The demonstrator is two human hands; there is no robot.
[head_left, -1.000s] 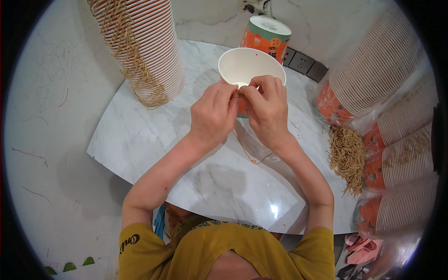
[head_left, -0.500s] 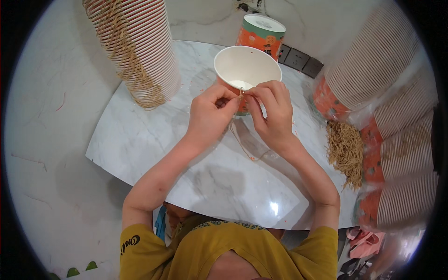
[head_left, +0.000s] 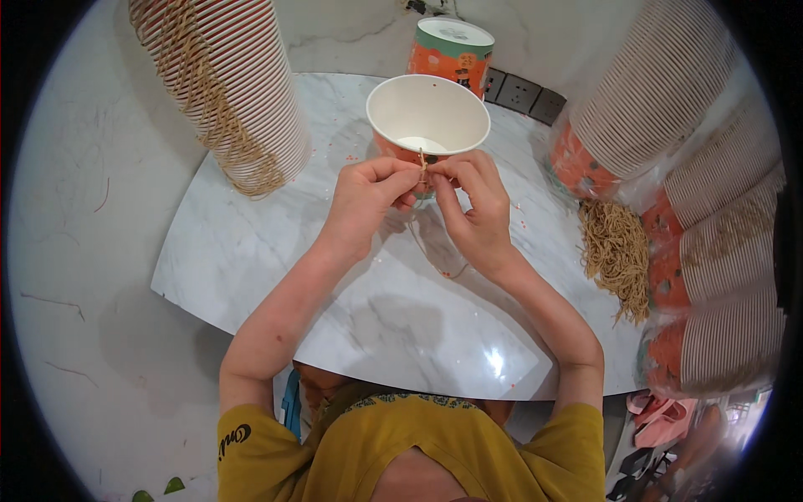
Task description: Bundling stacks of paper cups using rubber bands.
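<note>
A white-lined paper tub with an orange printed outside stands on the marble-patterned table. Just in front of its near rim, my left hand and my right hand meet fingertip to fingertip, both closed in a pinch on a thin tan cord. A short end of the cord sticks up between the fingertips, and a longer part hangs down and curves over the tabletop. The fingers hide how the cord is looped and whether it is fixed to the tub.
Behind the tub an upside-down orange and green tub stands near a row of dark sockets. At left rises a tall tub stack draped with cords. A cord bundle lies at right beside several plastic-wrapped tub stacks.
The tabletop things have shifted slightly left and up in the picture. Both hands stay pinched on the cord at the tub's rim, the left fingers now straighter.
</note>
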